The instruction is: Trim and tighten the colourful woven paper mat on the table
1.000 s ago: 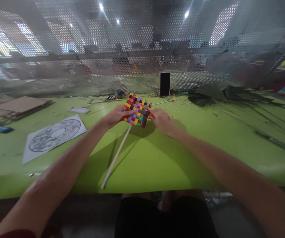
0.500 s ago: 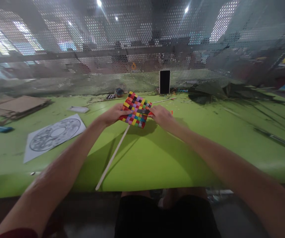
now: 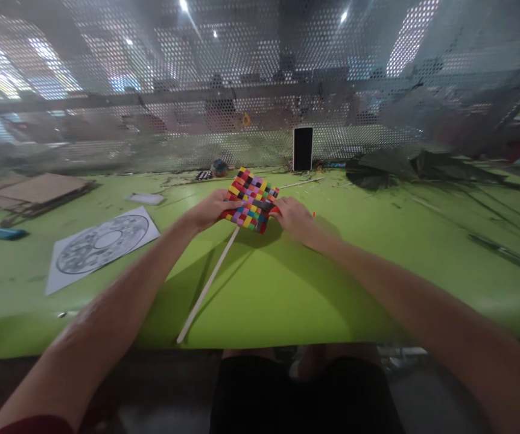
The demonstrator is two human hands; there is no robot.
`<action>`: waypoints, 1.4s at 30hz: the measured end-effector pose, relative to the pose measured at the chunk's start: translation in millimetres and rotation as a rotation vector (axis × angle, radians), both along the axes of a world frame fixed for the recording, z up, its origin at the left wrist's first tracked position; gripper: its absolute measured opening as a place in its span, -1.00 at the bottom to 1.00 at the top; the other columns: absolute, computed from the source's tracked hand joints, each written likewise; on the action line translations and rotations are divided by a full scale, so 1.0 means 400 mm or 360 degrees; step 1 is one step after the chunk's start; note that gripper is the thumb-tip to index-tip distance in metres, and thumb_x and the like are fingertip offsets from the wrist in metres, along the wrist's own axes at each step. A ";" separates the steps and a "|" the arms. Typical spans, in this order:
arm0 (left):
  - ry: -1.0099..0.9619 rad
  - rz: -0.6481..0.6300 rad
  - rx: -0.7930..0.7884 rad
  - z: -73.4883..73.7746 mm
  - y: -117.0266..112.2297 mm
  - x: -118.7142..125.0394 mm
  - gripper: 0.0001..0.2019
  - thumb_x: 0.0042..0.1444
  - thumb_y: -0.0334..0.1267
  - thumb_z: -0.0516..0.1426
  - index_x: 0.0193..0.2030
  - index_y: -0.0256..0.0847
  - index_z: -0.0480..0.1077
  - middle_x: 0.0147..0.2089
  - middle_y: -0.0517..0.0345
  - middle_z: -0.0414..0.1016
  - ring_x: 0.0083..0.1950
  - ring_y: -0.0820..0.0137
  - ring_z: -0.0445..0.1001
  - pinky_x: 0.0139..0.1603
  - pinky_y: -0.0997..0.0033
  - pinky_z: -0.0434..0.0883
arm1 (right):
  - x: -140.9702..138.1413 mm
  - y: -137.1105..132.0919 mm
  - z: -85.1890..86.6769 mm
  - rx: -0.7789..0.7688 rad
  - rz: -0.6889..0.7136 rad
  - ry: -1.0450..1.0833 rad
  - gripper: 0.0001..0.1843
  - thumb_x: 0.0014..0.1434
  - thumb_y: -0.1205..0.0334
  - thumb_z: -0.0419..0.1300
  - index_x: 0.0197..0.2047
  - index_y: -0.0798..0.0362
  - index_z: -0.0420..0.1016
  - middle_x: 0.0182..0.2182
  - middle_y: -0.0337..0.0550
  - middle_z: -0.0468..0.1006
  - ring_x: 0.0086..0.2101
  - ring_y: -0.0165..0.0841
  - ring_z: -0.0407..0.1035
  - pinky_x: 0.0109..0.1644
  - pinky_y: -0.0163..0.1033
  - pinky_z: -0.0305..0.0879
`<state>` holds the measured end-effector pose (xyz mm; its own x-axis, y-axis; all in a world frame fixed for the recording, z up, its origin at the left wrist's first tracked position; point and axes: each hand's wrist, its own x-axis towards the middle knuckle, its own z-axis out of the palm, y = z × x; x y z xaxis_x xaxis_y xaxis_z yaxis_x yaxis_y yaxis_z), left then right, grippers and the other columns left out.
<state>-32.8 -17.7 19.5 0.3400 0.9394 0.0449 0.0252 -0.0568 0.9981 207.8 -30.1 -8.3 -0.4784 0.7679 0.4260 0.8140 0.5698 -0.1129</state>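
Note:
A small woven mat [image 3: 250, 196] of many-coloured strips is held up tilted above the green table, between my two hands. My left hand [image 3: 212, 209] is closed on its left edge, with the thumb on top. At the right edge, my right hand [image 3: 293, 218] has its fingers pinched by a dark strip [image 3: 263, 205] that lies across the weave; a bit of red shows at the fingertips. A pale thin stick [image 3: 208, 284] slants from beneath the mat down to the table's front edge. The underside of the mat is hidden.
A printed sheet with a ring pattern [image 3: 106, 246] lies left, near a blue cutter-like tool [image 3: 0, 232] and cardboard pieces [image 3: 40, 187]. A dark-screened tablet [image 3: 303, 149] stands against the perforated panel [image 3: 174, 132]. Dark dried leaves [image 3: 382, 172] spread at the right.
The whole view has shifted slightly. Both hands keep their hold on the woven mat, and the right fingers have moved only a little at its right edge.

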 end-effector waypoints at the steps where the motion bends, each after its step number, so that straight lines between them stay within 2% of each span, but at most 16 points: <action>1: -0.0016 0.0007 -0.0011 0.000 -0.001 0.002 -0.78 -0.05 -0.29 0.41 -0.28 -0.34 0.58 -0.25 -0.02 0.67 -0.38 0.38 0.60 -0.36 0.45 0.60 | -0.001 0.000 -0.003 -0.0015 -0.0003 0.0022 -0.68 0.45 0.25 0.02 0.13 0.21 0.46 -0.05 0.15 0.59 -0.05 -0.14 0.46 0.04 -0.05 0.39; 4: -0.0051 0.0031 -0.0026 -0.001 -0.003 0.005 -0.83 -0.01 -0.32 0.38 -0.28 -0.34 0.58 -0.25 -0.01 0.67 -0.37 0.39 0.60 -0.36 0.47 0.59 | -0.004 0.000 -0.006 -0.0048 -0.0037 0.0053 -0.68 0.45 0.25 0.02 0.11 0.22 0.46 -0.08 0.15 0.59 -0.09 -0.16 0.47 -0.03 -0.08 0.41; 9: -0.0026 -0.0003 -0.0050 -0.007 0.000 0.000 -0.84 0.04 -0.33 0.36 -0.25 -0.33 0.57 -0.18 -0.05 0.67 -0.32 0.37 0.63 -0.27 0.43 0.61 | -0.002 0.008 -0.004 -0.0070 -0.0020 0.0059 -0.64 0.44 0.25 0.05 0.20 0.19 0.44 -0.02 0.16 0.58 -0.03 -0.13 0.46 0.03 -0.05 0.38; 14: 0.0027 -0.0072 -0.0002 0.002 -0.001 -0.014 -0.78 0.02 -0.27 0.38 -0.21 -0.31 0.57 -0.18 -0.03 0.67 -0.31 0.38 0.62 -0.28 0.47 0.59 | -0.002 0.014 -0.006 -0.0155 -0.0028 0.0137 -0.66 0.43 0.21 0.09 0.16 0.19 0.48 -0.08 0.10 0.61 -0.12 -0.17 0.48 -0.02 -0.10 0.38; 20: 0.0335 -0.0158 0.0100 0.026 -0.005 -0.031 -0.79 0.00 -0.22 0.40 -0.26 -0.26 0.58 -0.24 0.01 0.67 -0.36 0.36 0.60 -0.38 0.51 0.55 | 0.003 0.016 0.006 -0.0072 0.0087 -0.0031 -0.68 0.43 0.28 0.08 0.15 0.18 0.49 -0.08 0.10 0.61 -0.09 -0.18 0.47 0.01 -0.11 0.36; 25: 0.0041 -0.0037 0.0122 0.014 -0.007 -0.011 -0.75 0.02 -0.25 0.38 -0.17 -0.28 0.55 -0.17 -0.01 0.67 -0.30 0.34 0.62 -0.28 0.42 0.60 | 0.000 0.020 -0.006 -0.0051 0.0040 0.0189 -0.62 0.45 0.24 0.05 0.23 0.18 0.41 -0.03 0.11 0.59 -0.05 -0.16 0.46 0.02 -0.09 0.37; 32: -0.0045 -0.0007 0.0132 0.002 -0.007 0.021 -0.79 0.06 -0.28 0.35 -0.19 -0.31 0.53 -0.16 -0.03 0.66 -0.28 0.32 0.64 -0.24 0.38 0.62 | -0.006 0.007 -0.013 -0.0113 0.0001 0.0321 -0.72 0.45 0.23 0.05 0.04 0.18 0.50 -0.07 0.10 0.61 -0.12 -0.18 0.48 0.00 -0.10 0.37; 37: 0.0005 -0.0047 0.0147 0.012 -0.007 0.005 -0.79 0.06 -0.25 0.36 -0.19 -0.30 0.55 -0.17 -0.03 0.66 -0.31 0.35 0.62 -0.30 0.43 0.61 | -0.002 0.008 -0.006 -0.0061 0.0021 0.0229 -0.67 0.46 0.17 0.04 0.09 0.19 0.49 -0.07 0.10 0.59 -0.10 -0.17 0.47 0.00 -0.11 0.36; 42: 0.0249 -0.0167 0.0174 0.016 -0.004 -0.014 -0.74 0.06 -0.20 0.37 -0.15 -0.29 0.57 -0.15 -0.03 0.67 -0.29 0.36 0.61 -0.27 0.46 0.58 | 0.012 0.027 0.003 -0.0042 0.0096 0.0042 -0.68 0.41 0.29 0.11 0.16 0.15 0.47 -0.02 0.09 0.59 -0.03 -0.15 0.44 0.06 -0.09 0.35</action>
<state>-38.5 -19.3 25.8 0.4467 0.8908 0.0838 0.1674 -0.1752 0.9702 212.7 -19.4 -7.0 -0.5130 0.7491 0.4192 0.7748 0.6143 -0.1495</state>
